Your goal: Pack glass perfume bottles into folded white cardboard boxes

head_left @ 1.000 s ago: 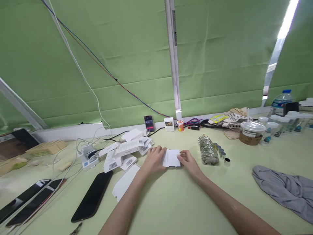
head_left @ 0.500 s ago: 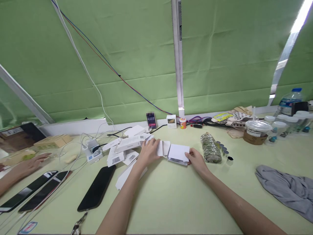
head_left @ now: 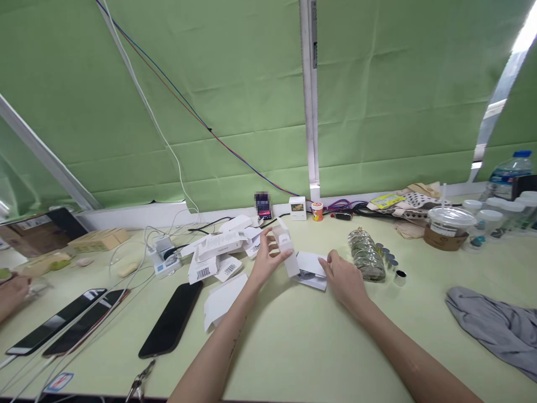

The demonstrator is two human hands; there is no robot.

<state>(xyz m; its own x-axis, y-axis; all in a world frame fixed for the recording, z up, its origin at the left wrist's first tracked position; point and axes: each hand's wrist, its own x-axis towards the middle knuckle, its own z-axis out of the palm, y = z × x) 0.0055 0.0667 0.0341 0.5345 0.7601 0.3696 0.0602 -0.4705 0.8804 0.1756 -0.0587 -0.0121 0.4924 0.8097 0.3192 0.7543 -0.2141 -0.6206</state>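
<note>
Between my hands is a small white cardboard box (head_left: 285,249), partly unfolded, its left part tipped up on edge. My left hand (head_left: 268,260) is curled around this upright part, thumb in front and fingers behind. A low white folded piece (head_left: 310,263) adjoins it on the right, lying near the tabletop; whether the two are one piece I cannot tell. My right hand (head_left: 344,280) pinches the right edge of that piece between thumb and fingers. Flattened white cartons with barcodes (head_left: 222,246) lie heaped left of my left hand.
A stack of round discs in clear wrap (head_left: 366,254) stands right of my right hand, beside small metal caps (head_left: 400,277). A black phone (head_left: 171,320), keys (head_left: 140,382) and a power strip (head_left: 165,264) lie left. Another person's hand (head_left: 14,291) is far left. A grey cloth (head_left: 495,324) lies right.
My left hand has lifted and turned the left part of the box upright. My right hand stays at the right edge. The other person's hand has moved left.
</note>
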